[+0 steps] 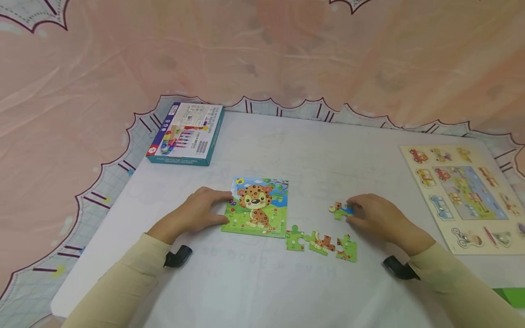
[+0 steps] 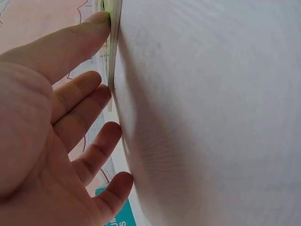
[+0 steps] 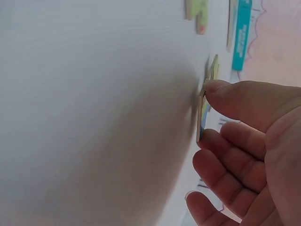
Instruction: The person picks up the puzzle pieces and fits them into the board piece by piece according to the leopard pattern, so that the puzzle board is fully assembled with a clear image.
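A square leopard picture puzzle board [image 1: 258, 214] lies on the white table. My left hand [image 1: 197, 209] is at its left side, thumb and fingertips touching the edge; in the left wrist view the fingers [image 2: 82, 110] are spread and loosely bent beside the board's edge [image 2: 113, 56]. My right hand [image 1: 379, 216] pinches a puzzle piece [image 1: 339, 212] with blue, green and spotted parts between thumb and fingers. Seen from the right wrist, that piece [image 3: 203, 110] stands slightly tilted close to the tabletop. Three loose puzzle pieces [image 1: 321, 242] lie in a row right of the board's lower corner.
A boxed toy set [image 1: 186, 134] sits at the back left of the table [image 1: 262, 282]. On the right lies a wooden vehicle puzzle board [image 1: 463, 196], with a green object [image 1: 512, 297] partly in view below it. Peach patterned cloth [image 1: 262, 54] hangs behind.
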`<state>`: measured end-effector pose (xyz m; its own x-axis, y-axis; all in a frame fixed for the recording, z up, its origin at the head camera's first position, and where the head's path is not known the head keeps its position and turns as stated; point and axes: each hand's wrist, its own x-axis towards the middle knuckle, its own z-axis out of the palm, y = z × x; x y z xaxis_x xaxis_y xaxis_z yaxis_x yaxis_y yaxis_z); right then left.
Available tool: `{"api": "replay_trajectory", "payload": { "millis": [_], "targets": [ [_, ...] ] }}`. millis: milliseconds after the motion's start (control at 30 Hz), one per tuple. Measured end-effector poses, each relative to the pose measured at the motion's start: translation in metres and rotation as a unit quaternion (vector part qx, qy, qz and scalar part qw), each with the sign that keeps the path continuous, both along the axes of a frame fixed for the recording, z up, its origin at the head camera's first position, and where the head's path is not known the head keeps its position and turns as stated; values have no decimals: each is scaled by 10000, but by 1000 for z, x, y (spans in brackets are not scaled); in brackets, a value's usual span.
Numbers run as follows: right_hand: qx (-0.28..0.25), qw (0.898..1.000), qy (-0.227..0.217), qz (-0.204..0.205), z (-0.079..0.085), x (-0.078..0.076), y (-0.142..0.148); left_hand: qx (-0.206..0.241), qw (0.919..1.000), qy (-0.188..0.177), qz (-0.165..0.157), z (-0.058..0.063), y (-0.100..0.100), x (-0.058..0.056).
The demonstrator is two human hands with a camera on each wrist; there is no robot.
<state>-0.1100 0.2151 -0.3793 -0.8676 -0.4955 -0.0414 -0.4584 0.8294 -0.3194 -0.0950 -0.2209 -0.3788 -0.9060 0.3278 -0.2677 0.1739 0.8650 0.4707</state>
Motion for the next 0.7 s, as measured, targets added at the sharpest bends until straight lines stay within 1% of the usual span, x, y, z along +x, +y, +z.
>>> {"api": "replay_trajectory", "payload": {
  "millis": [67,300,533,700],
  "targets": [
    [-3,10000,10,40,2,-1,-3,-2,10000,13,-8,0,0,0],
    [-86,9992,106,372,6,-6,-15,22,10000,34,-16,0,0,0],
    [-67,9991,-29,425,5,-8,-29,43,10000,31,-11,-1,-1,-1],
    [-114,9985,5,531,4,-10,-37,48,10000,24,-10,-3,-1,-1]
  ]
}}
